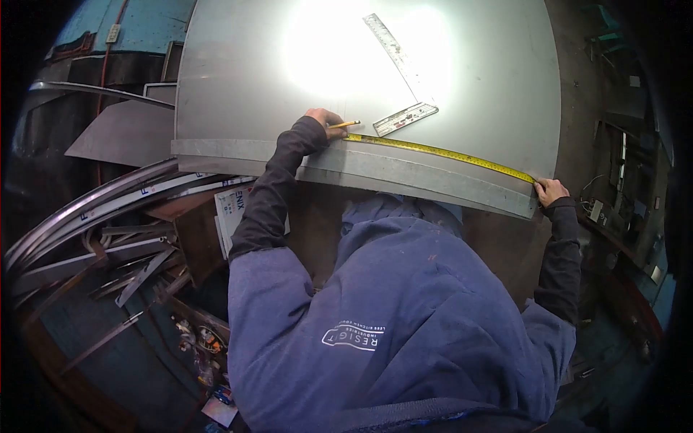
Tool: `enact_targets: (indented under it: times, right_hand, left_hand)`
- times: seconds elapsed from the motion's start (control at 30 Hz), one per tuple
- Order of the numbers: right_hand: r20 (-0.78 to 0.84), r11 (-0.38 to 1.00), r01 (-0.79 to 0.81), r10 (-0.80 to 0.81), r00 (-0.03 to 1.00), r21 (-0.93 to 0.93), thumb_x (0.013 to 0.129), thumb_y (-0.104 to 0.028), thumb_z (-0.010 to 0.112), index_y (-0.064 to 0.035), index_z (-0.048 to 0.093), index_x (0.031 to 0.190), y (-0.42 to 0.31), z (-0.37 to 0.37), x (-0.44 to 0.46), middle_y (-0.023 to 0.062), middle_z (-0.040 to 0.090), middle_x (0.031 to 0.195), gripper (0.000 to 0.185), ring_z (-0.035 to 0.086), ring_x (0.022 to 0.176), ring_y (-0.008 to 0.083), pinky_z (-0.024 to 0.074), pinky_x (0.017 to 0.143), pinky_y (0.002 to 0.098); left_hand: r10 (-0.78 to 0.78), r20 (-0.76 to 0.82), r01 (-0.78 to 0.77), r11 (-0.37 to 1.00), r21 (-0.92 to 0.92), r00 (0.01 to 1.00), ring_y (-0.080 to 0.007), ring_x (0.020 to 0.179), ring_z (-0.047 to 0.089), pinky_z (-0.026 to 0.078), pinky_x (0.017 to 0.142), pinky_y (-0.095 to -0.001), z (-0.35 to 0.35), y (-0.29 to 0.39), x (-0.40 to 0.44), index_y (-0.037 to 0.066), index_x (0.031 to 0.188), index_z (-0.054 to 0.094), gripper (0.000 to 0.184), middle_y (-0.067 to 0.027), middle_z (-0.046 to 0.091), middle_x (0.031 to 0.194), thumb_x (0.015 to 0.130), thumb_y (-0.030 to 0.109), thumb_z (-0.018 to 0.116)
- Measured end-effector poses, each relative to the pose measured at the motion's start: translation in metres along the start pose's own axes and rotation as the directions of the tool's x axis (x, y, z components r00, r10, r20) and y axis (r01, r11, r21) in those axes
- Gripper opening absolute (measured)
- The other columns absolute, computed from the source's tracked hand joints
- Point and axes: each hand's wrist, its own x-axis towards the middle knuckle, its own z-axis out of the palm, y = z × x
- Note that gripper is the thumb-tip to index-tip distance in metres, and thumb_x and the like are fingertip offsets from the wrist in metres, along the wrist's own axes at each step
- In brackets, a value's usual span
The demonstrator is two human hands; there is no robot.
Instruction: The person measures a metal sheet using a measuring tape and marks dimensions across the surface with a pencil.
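Observation:
A yellow tape measure (440, 151) is stretched along the near edge of a large grey metal sheet (245, 101). My left hand (326, 119) is closed around a yellow pencil (346, 125), whose tip points right, and is at the left end of the visible tape. At the sheet's right edge, my right hand (552, 192) pinches the other end of the tape; the tape's case is not visible. Just beyond the tape lies a try square (408, 117), with its ruled blade pointing away and to the left under bright glare.
A flat metal edge (433, 177) runs along the front of the sheet, against my body. To the left are long curved metal strips (94, 206), offcuts (144, 278) and a brown box-like piece (195, 231). Shelving with metal parts (621, 166) stands at right.

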Motion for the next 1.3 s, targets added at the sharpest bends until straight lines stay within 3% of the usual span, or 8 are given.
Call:
enact_targets:
  times: [0.2, 0.37, 0.47, 0.7, 0.77, 0.8, 1.03, 1.3]
  right_hand:
    - [0.000, 1.000, -0.005, 0.005, 1.000, 0.003, 0.086, -0.033, 0.050, -0.0118, 0.067, 0.097, 0.000, -0.002, -0.001, 0.0165, 0.065, 0.089, 0.029, 0.061, 0.085, 0.0363, 0.0495, 0.077, 0.0442]
    - [-0.041, 0.999, 0.033, -0.033, 0.999, -0.010, 0.086, -0.031, 0.050, -0.0095, 0.067, 0.094, 0.007, 0.006, 0.001, 0.0174, 0.064, 0.086, 0.028, 0.061, 0.082, 0.0370, 0.0497, 0.072, 0.0442]
    - [-0.070, 1.000, 0.013, -0.013, 0.997, 0.010, 0.086, -0.032, 0.050, -0.0100, 0.067, 0.094, 0.007, 0.007, 0.001, 0.0175, 0.064, 0.085, 0.029, 0.061, 0.081, 0.0368, 0.0495, 0.072, 0.0446]
    - [-0.082, 0.995, 0.009, -0.001, 0.997, 0.095, 0.086, -0.050, 0.051, -0.0118, 0.066, 0.092, 0.042, 0.001, -0.005, 0.0165, 0.064, 0.078, 0.041, 0.061, 0.079, 0.0363, 0.0490, 0.069, 0.0446]
    - [-0.088, 0.994, -0.036, 0.045, 0.995, 0.105, 0.085, -0.053, 0.050, -0.0115, 0.065, 0.092, 0.053, -0.001, -0.006, 0.0157, 0.064, 0.080, 0.044, 0.061, 0.081, 0.0357, 0.0493, 0.071, 0.0441]
    - [-0.099, 0.995, -0.052, 0.060, 0.993, 0.089, 0.085, -0.053, 0.050, -0.0115, 0.065, 0.092, 0.059, 0.001, -0.006, 0.0154, 0.064, 0.080, 0.045, 0.062, 0.081, 0.0356, 0.0492, 0.071, 0.0443]
    - [-0.226, 0.988, 0.031, 0.004, 0.974, 0.151, 0.085, -0.053, 0.050, -0.0130, 0.066, 0.090, 0.093, 0.035, 0.009, 0.0103, 0.066, 0.085, 0.044, 0.062, 0.083, 0.0317, 0.0498, 0.073, 0.0424]
    - [-0.327, 0.979, 0.116, -0.055, 0.944, 0.169, 0.086, -0.049, 0.051, -0.0155, 0.065, 0.087, 0.101, 0.053, 0.013, 0.0056, 0.061, 0.083, 0.037, 0.061, 0.080, 0.0285, 0.0494, 0.069, 0.0417]
  left_hand:
    - [0.040, -0.051, -0.040, 0.999, -0.015, 0.998, -0.0201, 0.068, 0.064, 0.050, 0.070, -0.0323, 0.005, 0.003, -0.002, 0.007, 0.093, 0.071, 0.026, -0.0119, 0.068, 0.078, 0.073, 0.022, 0.071]
    - [-0.118, -0.026, 0.116, 0.991, -0.072, 0.993, -0.0167, 0.068, 0.062, 0.050, 0.068, -0.0299, 0.002, 0.017, -0.007, 0.006, 0.088, 0.071, 0.021, -0.0087, 0.067, 0.072, 0.071, 0.019, 0.073]
    - [-0.036, -0.094, 0.032, 0.999, -0.037, 0.995, -0.0156, 0.066, 0.062, 0.050, 0.067, -0.0300, 0.007, 0.007, -0.003, 0.006, 0.088, 0.071, 0.021, -0.0087, 0.067, 0.073, 0.071, 0.019, 0.073]
    - [-0.069, -0.016, 0.063, 0.961, -0.268, 0.997, -0.0108, 0.061, 0.058, 0.049, 0.059, -0.0265, 0.013, -0.014, 0.008, 0.001, 0.089, 0.068, 0.019, -0.0040, 0.066, 0.072, 0.076, 0.014, 0.072]
    - [0.021, -0.039, -0.030, 0.968, -0.247, 0.999, -0.0107, 0.059, 0.057, 0.047, 0.056, -0.0246, 0.011, -0.016, 0.007, 0.001, 0.089, 0.068, 0.016, -0.0038, 0.065, 0.071, 0.077, 0.011, 0.070]
    - [-0.058, 0.013, 0.059, 0.940, -0.335, 0.998, -0.0101, 0.061, 0.057, 0.047, 0.057, -0.0244, 0.009, -0.011, 0.005, 0.002, 0.088, 0.068, 0.015, -0.0032, 0.065, 0.071, 0.076, 0.011, 0.071]
    - [-0.086, -0.046, 0.080, 0.988, -0.132, 0.995, -0.0093, 0.066, 0.058, 0.046, 0.065, -0.0241, 0.006, -0.009, 0.003, 0.001, 0.091, 0.069, 0.022, -0.0035, 0.067, 0.075, 0.074, 0.013, 0.073]
    - [-0.053, 0.014, 0.054, 0.965, -0.256, 0.999, -0.0101, 0.073, 0.060, 0.047, 0.072, -0.0248, 0.009, -0.030, 0.013, 0.000, 0.093, 0.068, 0.021, -0.0036, 0.067, 0.080, 0.075, 0.009, 0.073]
